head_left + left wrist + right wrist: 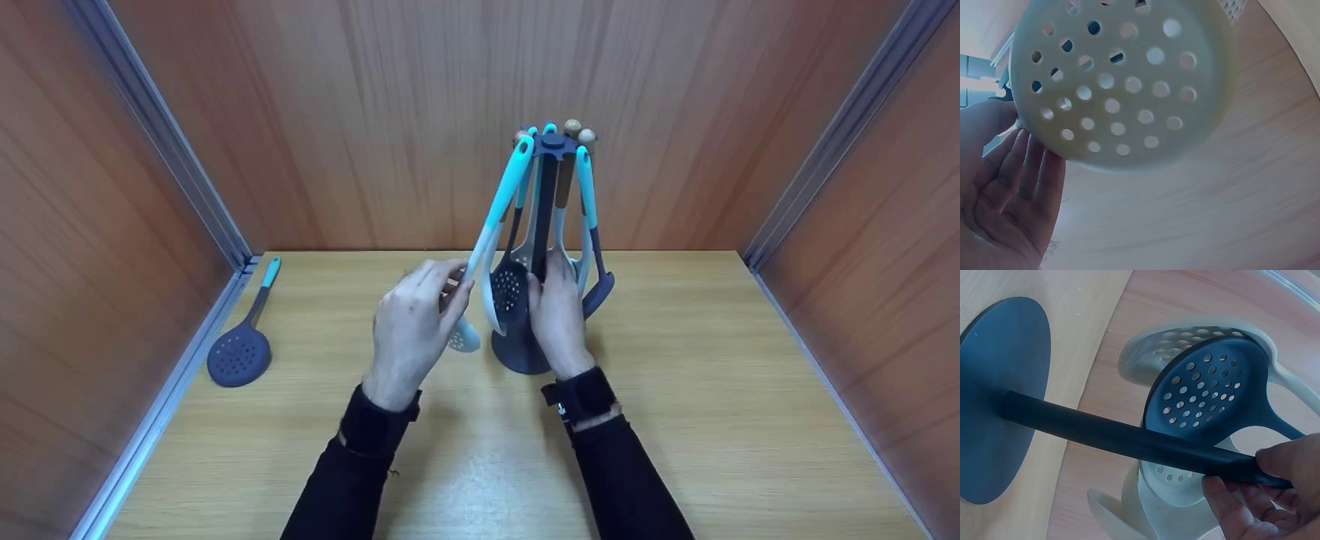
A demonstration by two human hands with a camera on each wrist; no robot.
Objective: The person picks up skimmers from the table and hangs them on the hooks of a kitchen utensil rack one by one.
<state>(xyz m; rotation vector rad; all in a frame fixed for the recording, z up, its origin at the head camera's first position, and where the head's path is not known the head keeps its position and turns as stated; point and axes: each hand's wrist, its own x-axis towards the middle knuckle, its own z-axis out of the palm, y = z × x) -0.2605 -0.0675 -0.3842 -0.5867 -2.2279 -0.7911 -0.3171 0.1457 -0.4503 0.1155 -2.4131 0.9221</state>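
Left grip [412, 315] pinches the pale skimmer [491, 217], its handle top still at the rack [551, 142]; right grip [555, 311] clasps the post. Lifting off remains. At nine o'clock, a dark skimmer [240, 352] lies on the counter [712, 390]. Only the left wrist view shows the perforated head [1117, 84].

Matt plastic skimmer [1123, 79]; matt dark stand [1129, 439]; wood-grain tabletop [712, 360].

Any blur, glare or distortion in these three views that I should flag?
Head view: sharp, evenly lit, soft glare on the table near the arms. Left wrist view: the pale skimmer fills the frame, soft and washed out, bright at the left edge. Right wrist view: wide-angle bend in the stand's pole; bright patch top right.
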